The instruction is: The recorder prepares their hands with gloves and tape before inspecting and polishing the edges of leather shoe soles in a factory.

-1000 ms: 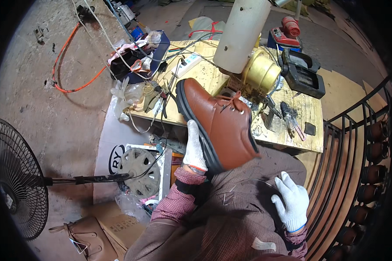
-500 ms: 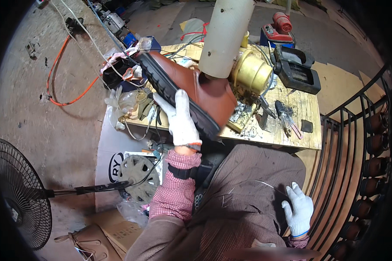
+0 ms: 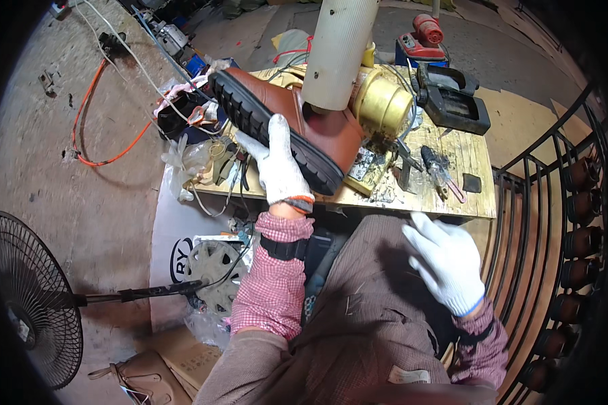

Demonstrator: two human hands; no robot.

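One brown boot (image 3: 277, 111), two gloved hands

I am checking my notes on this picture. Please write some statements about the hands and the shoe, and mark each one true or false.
1. The left hand holds the brown shoe by its black sole. True.
2. The right hand grips the screwdriver. False: it is open above the lap, apart from the wooden table, and holds nothing.
3. Both hands wear white gloves. True.
4. The shoe lies flat on the floor. False: it is raised over the table, against the cream cylinder.
5. A black fan stands at the person's left. True.
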